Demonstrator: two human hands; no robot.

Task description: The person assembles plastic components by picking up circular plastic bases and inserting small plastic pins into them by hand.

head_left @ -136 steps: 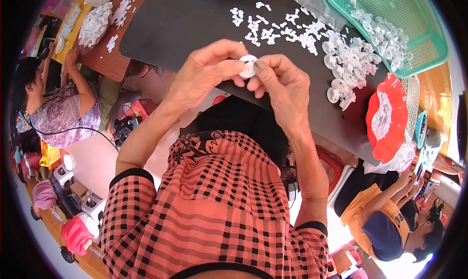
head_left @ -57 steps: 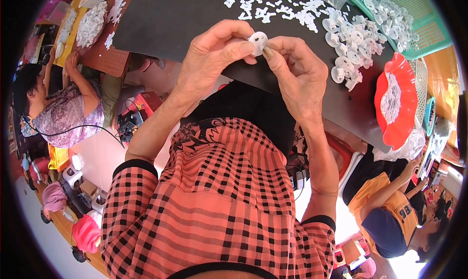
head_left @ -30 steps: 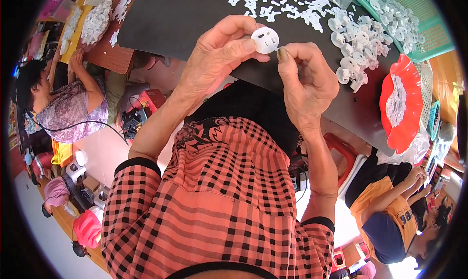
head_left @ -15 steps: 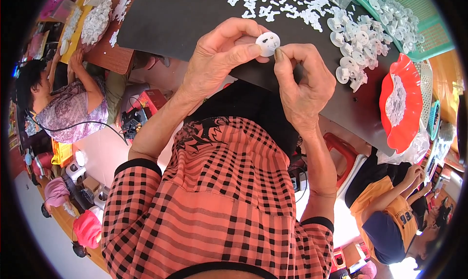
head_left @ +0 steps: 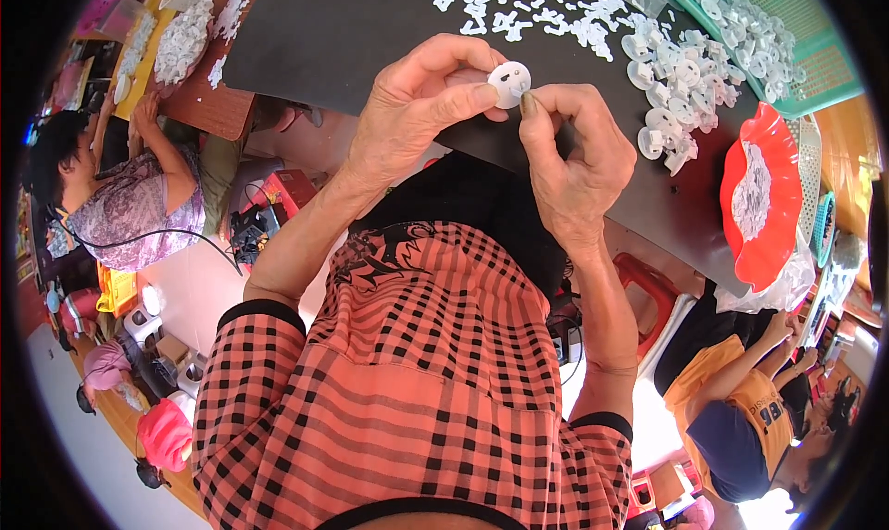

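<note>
Over the near edge of the dark table, my left hand [head_left: 421, 95] grips a small round white plastic disc [head_left: 508, 85] between thumb and fingers. The disc's flat face shows a dark slot and small holes. My right hand [head_left: 583, 155] is closed in a pinch at the disc's right edge, the thumb tip touching or almost touching it. Whether a tiny part sits in that pinch is hidden. Beyond my hands lie scattered small white plastic pieces [head_left: 542, 16]. To their right is a heap of similar white round parts [head_left: 681, 90].
A green basket [head_left: 833, 67] with more white parts stands at the far right. Nearer is a red wavy-rimmed bowl [head_left: 782, 197] holding small white pieces. Co-workers sit left and right, one in a patterned top [head_left: 139, 197], another in yellow and navy [head_left: 732, 410].
Both hands stay almost where they were. The disc has turned slightly in my fingers, and my right hand has shifted a tiny bit left.
</note>
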